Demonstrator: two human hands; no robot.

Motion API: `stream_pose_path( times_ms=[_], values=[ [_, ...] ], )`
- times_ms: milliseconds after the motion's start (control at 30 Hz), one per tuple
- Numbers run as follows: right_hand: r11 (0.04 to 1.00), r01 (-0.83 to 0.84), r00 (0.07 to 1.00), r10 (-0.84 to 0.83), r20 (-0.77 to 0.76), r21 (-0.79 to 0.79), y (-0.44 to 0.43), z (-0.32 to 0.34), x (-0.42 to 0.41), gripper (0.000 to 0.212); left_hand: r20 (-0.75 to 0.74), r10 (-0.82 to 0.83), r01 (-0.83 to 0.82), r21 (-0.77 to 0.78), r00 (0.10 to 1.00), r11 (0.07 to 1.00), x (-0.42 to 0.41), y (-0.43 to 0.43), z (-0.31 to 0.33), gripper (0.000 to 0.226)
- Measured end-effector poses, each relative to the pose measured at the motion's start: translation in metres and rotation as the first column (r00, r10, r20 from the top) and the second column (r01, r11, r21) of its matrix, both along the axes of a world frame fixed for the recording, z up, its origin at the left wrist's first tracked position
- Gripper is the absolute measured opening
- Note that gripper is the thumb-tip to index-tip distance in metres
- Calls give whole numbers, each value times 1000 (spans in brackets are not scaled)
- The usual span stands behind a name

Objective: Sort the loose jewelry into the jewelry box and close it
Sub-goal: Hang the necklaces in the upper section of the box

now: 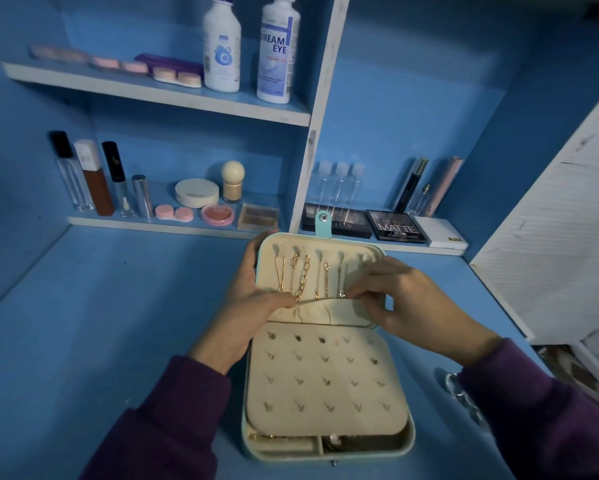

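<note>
A teal jewelry box [409,441] lies open on the blue counter, its cream lid [367,254] standing up at the back. Several gold and silver chains [303,278] hang from hooks in the lid, their lower ends at the elastic pocket edge [322,298]. My left hand [253,299] wraps the lid's left side, its fingertips pinching the pocket edge beside the chunky gold chain. My right hand [402,299] pinches the same edge at the right, near a silver chain's end. A cream earring panel [325,379] with several small studs covers the lower tray.
A clear beaded piece [455,386] lies on the counter under my right sleeve. Cosmetics, palettes and small bottles line the low shelf [173,227] behind the box. Two solution bottles stand on the upper shelf. A white cabinet door [561,216] stands open at right.
</note>
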State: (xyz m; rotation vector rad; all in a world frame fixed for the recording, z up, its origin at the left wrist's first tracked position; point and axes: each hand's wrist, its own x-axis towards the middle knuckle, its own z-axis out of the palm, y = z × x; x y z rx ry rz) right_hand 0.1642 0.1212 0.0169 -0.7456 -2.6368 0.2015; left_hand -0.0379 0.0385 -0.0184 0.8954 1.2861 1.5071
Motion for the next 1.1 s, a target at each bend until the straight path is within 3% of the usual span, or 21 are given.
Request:
stream_pose_path(
  times_ms=[267,467,567,800,967,1100],
  values=[
    [999,-17,1000,17,-8,27,2,-2,2,23,5,-1,1,-8,1000,1000,0,0,1,82],
    [994,105,955,-106,-278,-16,13,11,10,22,8,8,-8,-19,1000,1000,0,1,1,82],
    [970,229,919,-243,-312,-80,30,15,20,25,23,7,-7,-25,1000,1000,-1,0,0,79],
    [860,474,878,-478,24,-192,80,5,45,22,56,-9,10,-18,998,1000,-1,2,0,73],
    [834,522,848,-486,208,-180,94,-4,53,24,62,0,0,-10,998,1000,-2,2,-1,73],
    [787,607,766,-540,348,-114,99,-13,59,19,69,5,-4,-10,998,1000,-2,2,-2,73]
  ],
)
